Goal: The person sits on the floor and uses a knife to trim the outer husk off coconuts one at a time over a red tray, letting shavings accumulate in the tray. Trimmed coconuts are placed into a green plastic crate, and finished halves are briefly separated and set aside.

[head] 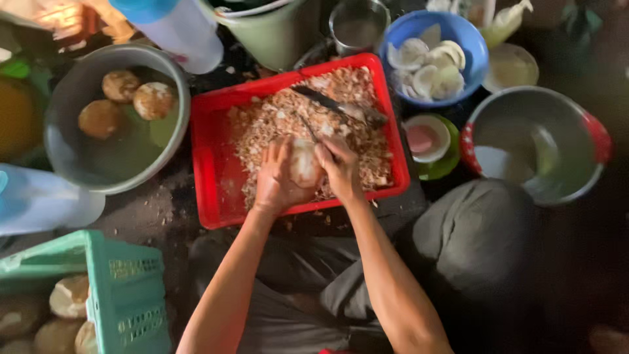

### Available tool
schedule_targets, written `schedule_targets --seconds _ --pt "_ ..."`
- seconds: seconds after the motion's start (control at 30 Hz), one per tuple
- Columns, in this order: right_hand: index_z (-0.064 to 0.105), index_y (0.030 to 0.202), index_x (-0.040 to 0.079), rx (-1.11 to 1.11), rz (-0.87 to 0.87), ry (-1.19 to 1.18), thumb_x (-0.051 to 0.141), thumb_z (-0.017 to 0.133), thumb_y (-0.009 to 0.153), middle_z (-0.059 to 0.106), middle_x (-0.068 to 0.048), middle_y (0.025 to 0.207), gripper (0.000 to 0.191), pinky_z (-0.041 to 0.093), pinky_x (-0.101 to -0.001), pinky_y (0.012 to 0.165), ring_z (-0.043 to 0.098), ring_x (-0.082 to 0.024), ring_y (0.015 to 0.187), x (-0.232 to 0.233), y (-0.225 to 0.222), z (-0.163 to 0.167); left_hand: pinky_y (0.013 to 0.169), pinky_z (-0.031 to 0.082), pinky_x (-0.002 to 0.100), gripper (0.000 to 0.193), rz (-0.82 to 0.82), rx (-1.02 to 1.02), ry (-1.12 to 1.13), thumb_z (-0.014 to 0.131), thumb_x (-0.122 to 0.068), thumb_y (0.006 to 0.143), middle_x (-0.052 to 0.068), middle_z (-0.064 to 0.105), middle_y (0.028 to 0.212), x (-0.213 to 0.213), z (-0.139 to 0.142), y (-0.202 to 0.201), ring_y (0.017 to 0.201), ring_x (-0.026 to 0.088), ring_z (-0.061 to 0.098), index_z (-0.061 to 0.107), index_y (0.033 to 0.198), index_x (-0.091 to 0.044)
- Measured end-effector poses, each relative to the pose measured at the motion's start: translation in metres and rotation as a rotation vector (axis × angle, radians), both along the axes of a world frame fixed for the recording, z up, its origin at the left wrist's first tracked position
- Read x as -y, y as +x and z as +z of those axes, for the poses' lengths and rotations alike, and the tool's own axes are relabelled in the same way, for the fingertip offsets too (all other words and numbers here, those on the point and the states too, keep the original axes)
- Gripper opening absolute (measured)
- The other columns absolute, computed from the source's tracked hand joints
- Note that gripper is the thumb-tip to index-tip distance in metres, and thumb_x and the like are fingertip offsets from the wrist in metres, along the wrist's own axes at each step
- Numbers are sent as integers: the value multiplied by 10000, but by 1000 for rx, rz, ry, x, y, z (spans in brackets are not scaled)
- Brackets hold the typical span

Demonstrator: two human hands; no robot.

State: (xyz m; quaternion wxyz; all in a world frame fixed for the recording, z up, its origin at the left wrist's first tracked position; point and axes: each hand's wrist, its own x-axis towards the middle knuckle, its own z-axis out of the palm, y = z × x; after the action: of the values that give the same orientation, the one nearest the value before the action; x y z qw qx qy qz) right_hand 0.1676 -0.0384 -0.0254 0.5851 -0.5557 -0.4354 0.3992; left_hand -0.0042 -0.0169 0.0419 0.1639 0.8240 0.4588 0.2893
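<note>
Our left hand (278,180) wrapped its fingers round the pale coconut (304,164); our right hand (339,167) closed on a small blade (309,128), its handle hidden in the fist; both hung over the red tray (213,190) of shavings; a big knife (341,106) lay beyond; the blue bowl (475,65) and steel basin (72,157) flanked it, blurred; the green crate (124,295) was cut off.

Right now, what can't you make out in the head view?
- Pale round piece: sides covered by left hand and right hand.
- Thin tool by the right hand: blurred, its grip hidden.
- Green crate: cut off by the bottom-left edge.
- Steel pot: contents lost in glare.
</note>
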Motion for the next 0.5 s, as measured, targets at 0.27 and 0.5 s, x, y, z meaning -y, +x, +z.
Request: schedule_targets --seconds 0.27,0.5 --pt "742 1066 8 255 -11 298 183 690 963 708 -90 1020 209 549 -314 841 686 -169 958 3 -1 29 820 561 492 784 284 117 -215 914 -448 633 205 639 1151 -3 -17 5 998 412 674 586 1221 -46" --pt "792 981 78 564 75 357 211 750 892 757 -73 955 166 515 -351 780 685 -199 849 -6 -1 67 853 545 496 889 251 127 -185 902 -404 617 234 610 1217 -7 -41 2 1050 439 643 534 1344 -48"
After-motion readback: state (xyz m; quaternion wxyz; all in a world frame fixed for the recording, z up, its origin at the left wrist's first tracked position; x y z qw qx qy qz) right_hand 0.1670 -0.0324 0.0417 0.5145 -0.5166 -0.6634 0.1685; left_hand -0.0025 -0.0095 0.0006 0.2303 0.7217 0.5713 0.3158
